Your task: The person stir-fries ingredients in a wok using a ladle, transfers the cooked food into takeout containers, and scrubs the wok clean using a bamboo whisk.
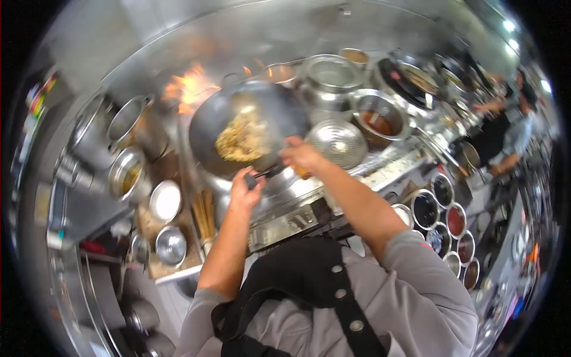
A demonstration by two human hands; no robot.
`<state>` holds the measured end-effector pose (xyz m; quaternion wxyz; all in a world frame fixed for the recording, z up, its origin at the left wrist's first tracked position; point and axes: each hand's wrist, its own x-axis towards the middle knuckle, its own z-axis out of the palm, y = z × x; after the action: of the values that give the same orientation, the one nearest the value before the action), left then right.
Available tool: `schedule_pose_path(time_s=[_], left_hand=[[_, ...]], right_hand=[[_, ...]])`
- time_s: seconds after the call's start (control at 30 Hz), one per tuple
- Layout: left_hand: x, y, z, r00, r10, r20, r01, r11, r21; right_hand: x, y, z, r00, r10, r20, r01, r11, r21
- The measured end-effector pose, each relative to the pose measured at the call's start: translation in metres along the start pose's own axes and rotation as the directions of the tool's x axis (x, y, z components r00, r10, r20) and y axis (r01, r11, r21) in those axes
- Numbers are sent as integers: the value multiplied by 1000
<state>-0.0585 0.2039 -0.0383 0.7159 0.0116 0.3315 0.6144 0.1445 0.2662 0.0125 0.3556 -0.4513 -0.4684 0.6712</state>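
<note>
A large dark wok (205, 122) sits on the stove with a heap of yellowish-brown food (242, 140) inside, under steam. My left hand (242, 188) is closed round the wok's dark handle (262, 175) at its near side. My right hand (301, 156) is closed on a cooking tool, whose orange-brown handle end (303, 173) shows below the fist. The tool's working end is blurred, so I cannot make out its kind. Flames (190, 89) rise beside the wok at the back left.
Metal pots (138, 128) and bowls (172, 246) stand at the left. A perforated round strainer (338, 144) and a pot of reddish-brown liquid (379, 122) are right of the wok. Several sauce containers (426, 209) stand at the right, and another person (516, 137) works beyond.
</note>
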Motion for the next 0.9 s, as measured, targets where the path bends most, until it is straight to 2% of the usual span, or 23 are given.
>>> schedule_pose_path(time_s=[0.03,0.07,0.1,0.13,0.17,0.2,0.27,0.3,0.33,0.37,0.4,0.43,0.5,0.53,0.6,0.63,0.7,0.73,0.77,0.8,0.83,0.87,0.9], left_hand=[[6,4,-9,996,-40,75,37,998,42],[7,5,-6,996,-88,17,89,994,-66],[1,8,-3,994,-104,41,104,995,6],[-2,9,3,998,-58,-36,60,996,60],[3,16,0,987,-145,-71,148,989,30],[11,16,-5,987,-136,-84,136,991,-3],[24,22,-18,974,-209,-92,205,978,-45],[20,24,-18,971,-213,-103,210,977,-43],[-7,22,1,979,-198,-45,197,980,-16],[-26,17,16,981,-170,-95,171,985,6],[-45,13,28,979,-136,-149,142,989,29],[-61,9,44,982,-101,-158,103,995,5],[-20,17,18,972,-196,-132,186,979,-83],[-2,14,4,982,-161,-98,154,985,-81],[-11,-1,-1,997,-57,-57,59,998,36],[-23,-12,-6,997,52,-56,-48,997,57],[-42,-25,-44,998,64,25,-66,993,96],[-63,-29,-57,997,-9,-73,16,995,101],[-101,-37,-46,997,25,-76,-7,972,235],[-118,-32,-40,979,-36,-201,83,970,230],[-129,-28,-37,941,-93,-325,168,963,210],[-135,-30,-31,990,13,-137,18,975,223],[-111,-21,-51,995,62,81,-83,955,286]], right_hand=[[-15,-11,5,999,15,49,-8,988,-152],[-22,-13,-1,982,80,168,-24,950,-310],[-34,-20,-8,965,103,240,22,882,-470],[-45,-11,-28,944,-127,303,312,638,-704],[-54,-2,-47,856,-285,431,500,248,-829],[-98,-47,-41,964,-46,263,267,158,-951],[-133,-45,-44,980,-60,192,194,17,-981],[-150,-39,-45,981,-69,180,185,75,-980],[-168,-28,-50,956,-149,255,283,222,-933],[-183,-22,-60,916,-245,318,389,345,-854],[-202,-35,-63,957,-67,283,267,593,-760],[-226,-66,-73,944,228,237,-53,817,-575],[-224,-62,-84,931,274,240,-107,836,-539],[-218,-61,-83,937,250,242,-75,825,-560],[-195,-40,-83,973,164,165,-27,784,-620],[-183,-32,-82,992,18,128,94,582,-808],[-162,0,-76,972,-222,72,177,504,-846],[-151,20,-77,921,-376,100,266,421,-867],[-165,2,-74,920,-380,97,266,424,-866],[-194,-36,-69,986,-153,64,144,600,-787],[-213,-56,-71,993,89,72,-15,725,-688],[-219,-55,-80,988,84,133,15,792,-611],[-226,-60,-87,976,153,156,-41,828,-559]])
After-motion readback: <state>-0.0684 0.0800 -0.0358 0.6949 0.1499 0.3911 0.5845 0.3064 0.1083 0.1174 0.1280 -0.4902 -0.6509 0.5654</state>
